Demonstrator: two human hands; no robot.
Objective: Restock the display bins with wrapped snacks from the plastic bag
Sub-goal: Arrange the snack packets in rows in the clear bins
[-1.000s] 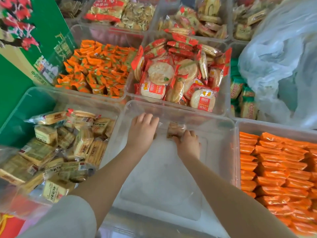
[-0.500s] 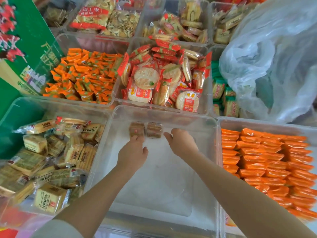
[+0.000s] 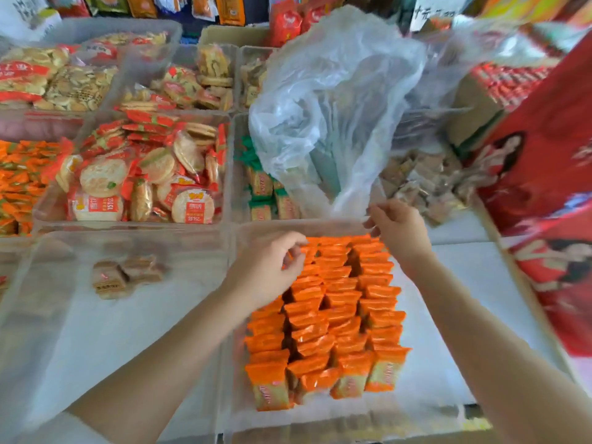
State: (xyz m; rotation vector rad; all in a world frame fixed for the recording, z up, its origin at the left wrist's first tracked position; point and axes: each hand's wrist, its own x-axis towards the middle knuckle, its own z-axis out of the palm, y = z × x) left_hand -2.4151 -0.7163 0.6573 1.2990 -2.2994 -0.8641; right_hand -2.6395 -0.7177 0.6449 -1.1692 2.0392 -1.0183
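Observation:
The translucent plastic bag [image 3: 336, 100] lies over the back-right bins, and brown wrapped snacks [image 3: 426, 184] show through its right side. My right hand [image 3: 400, 229] is at the bag's lower edge, thumb and fingers pinching the film. My left hand [image 3: 266, 270] hovers over the bin of orange wrapped snacks [image 3: 333, 318], fingers loosely curled, holding nothing. Two brown wrapped snacks [image 3: 125, 277] lie near the back wall of the nearly bare clear bin [image 3: 128, 233] at left.
Behind stand bins of round rice crackers [image 3: 144, 177], green-and-orange packs [image 3: 266, 193] partly under the bag, and biscuits [image 3: 198, 84]. A red printed gift box [image 3: 544, 174] blocks the right side. Small orange candies [image 3: 19, 184] fill a bin at far left.
Both hands left the nearly bare bin and swung right. The right hand reached the bag's edge, the left now hangs over the orange snacks. The two brown snacks stayed in the bin.

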